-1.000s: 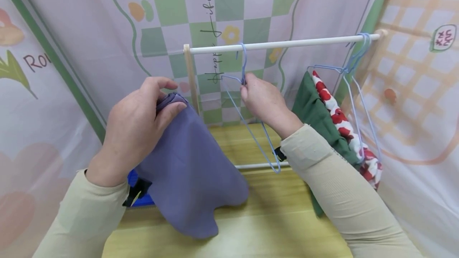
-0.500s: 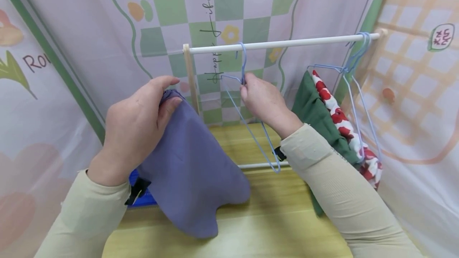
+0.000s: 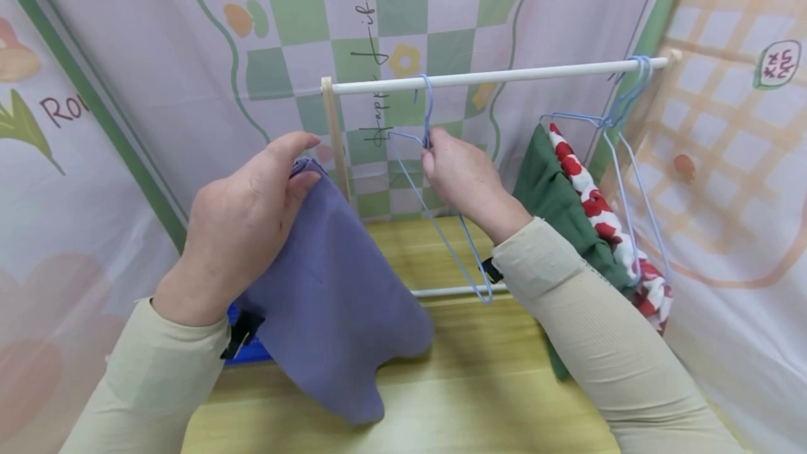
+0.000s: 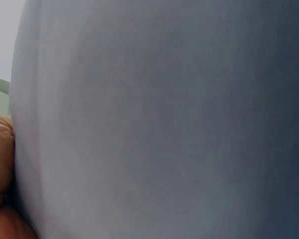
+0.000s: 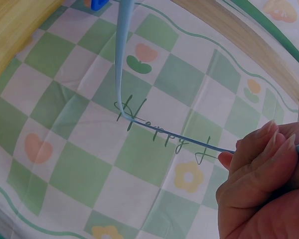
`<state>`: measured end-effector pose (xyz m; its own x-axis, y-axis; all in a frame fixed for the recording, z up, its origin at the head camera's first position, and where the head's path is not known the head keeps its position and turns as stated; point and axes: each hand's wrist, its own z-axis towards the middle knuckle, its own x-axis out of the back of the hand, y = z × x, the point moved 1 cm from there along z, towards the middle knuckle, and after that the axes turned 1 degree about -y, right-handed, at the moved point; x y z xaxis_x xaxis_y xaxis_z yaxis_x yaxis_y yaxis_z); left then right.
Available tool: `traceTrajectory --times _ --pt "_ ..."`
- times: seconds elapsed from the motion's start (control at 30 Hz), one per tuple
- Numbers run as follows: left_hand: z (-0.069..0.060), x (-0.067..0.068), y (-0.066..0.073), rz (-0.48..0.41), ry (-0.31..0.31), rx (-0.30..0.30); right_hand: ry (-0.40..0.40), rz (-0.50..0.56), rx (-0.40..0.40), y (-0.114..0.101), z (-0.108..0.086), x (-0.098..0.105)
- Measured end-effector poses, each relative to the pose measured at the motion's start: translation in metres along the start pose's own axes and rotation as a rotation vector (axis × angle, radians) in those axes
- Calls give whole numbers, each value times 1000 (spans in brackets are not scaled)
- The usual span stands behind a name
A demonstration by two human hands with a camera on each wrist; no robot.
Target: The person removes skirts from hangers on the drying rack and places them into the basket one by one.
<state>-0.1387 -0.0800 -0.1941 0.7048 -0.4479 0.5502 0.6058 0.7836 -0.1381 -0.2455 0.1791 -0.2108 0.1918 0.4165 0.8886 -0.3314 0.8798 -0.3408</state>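
Observation:
My left hand (image 3: 236, 223) pinches the top edge of a purple-grey piece of clothing (image 3: 343, 300) between thumb and fingers. The cloth hangs down over the tabletop, its exact kind unclear. In the left wrist view the same cloth (image 4: 139, 119) fills nearly everything, with part of the hand (image 4: 1, 159) at the left edge. My right hand (image 3: 469, 174) grips a light blue wire hanger (image 3: 429, 107) just under its hook, which sits over the white rail. The hanger is bare. In the right wrist view, curled fingers of the hand (image 5: 261, 184) hold the hanger's wire (image 5: 120, 64).
The white rail (image 3: 504, 78) spans a small wooden rack. At its right end hang blue hangers (image 3: 621, 107), a green garment (image 3: 548, 188) and a red-and-white floral one (image 3: 595, 209). A blue basket (image 3: 252, 352) is partly hidden behind the cloth. Below lies a wooden tabletop (image 3: 454, 398).
My left hand has shifted slightly, with the cloth's top edge moving a little right and up and its lower part swaying. My right hand and the hanger stay in place.

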Motion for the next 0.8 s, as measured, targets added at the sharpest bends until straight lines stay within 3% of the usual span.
traceTrajectory --times 0.17,0.5,0.8 --pt "1 0 0 -92 -23 15 -3 5 0 0 0 1" --pt "1 -3 -3 -130 -113 99 0 0 2 0 0 0" --pt "1 -3 -7 -165 -88 75 11 -2 0 -2 -1 -1"
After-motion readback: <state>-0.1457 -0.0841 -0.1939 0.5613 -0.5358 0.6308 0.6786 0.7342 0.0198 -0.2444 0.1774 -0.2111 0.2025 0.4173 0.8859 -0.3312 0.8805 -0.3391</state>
